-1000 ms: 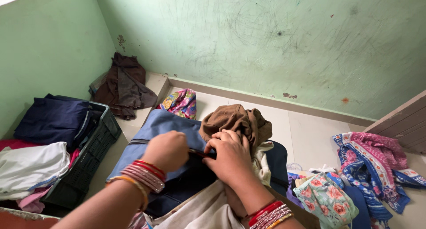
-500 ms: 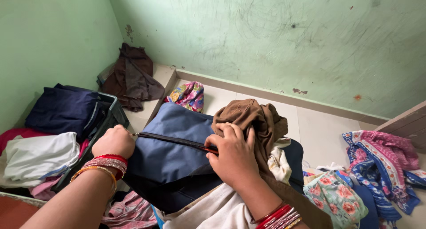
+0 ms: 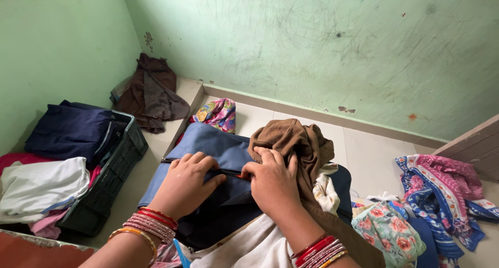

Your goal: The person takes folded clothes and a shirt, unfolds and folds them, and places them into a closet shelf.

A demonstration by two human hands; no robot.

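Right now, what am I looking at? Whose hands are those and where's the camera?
The camera sits on a person's head and looks down, so you see their own two hands. The left hand presses flat on a blue bag, along its zip. The right hand pushes a brown cloth at the bag's opening. To the left, a dark crate holds folded clothes. To the right, flowery cloths lie on the pale floor. Behind is a green wall.
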